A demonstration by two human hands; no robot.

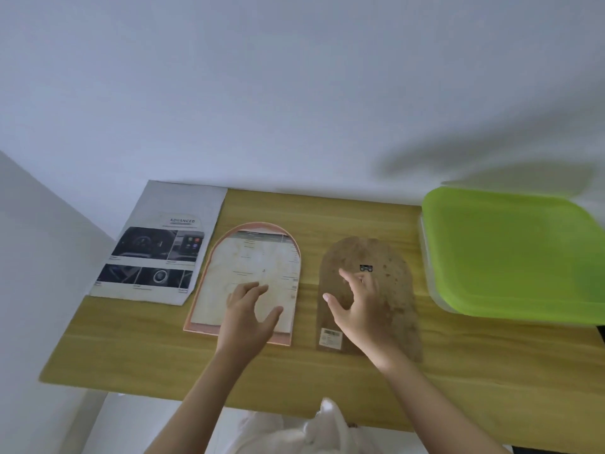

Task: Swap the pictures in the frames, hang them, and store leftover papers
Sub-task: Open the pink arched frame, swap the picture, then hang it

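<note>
A pink arched picture frame (209,267) lies face down on the wooden table, with a pale paper sheet (258,263) lying in it. My left hand (248,309) hovers over the sheet's lower part, fingers spread and relaxed. To the right lies the frame's brown arched backing board (396,283), with a small black hanger clip (366,268) and a barcode sticker (330,338). Above that board my right hand (360,306) is spread open, holding nothing. A printed car brochure page (157,247) lies flat at the table's back left.
A clear plastic box with a lime green lid (510,250) stands at the table's right end. The wooden table (137,348) stands against a white wall, with its front edge near my body. White cloth (314,430) shows below the edge.
</note>
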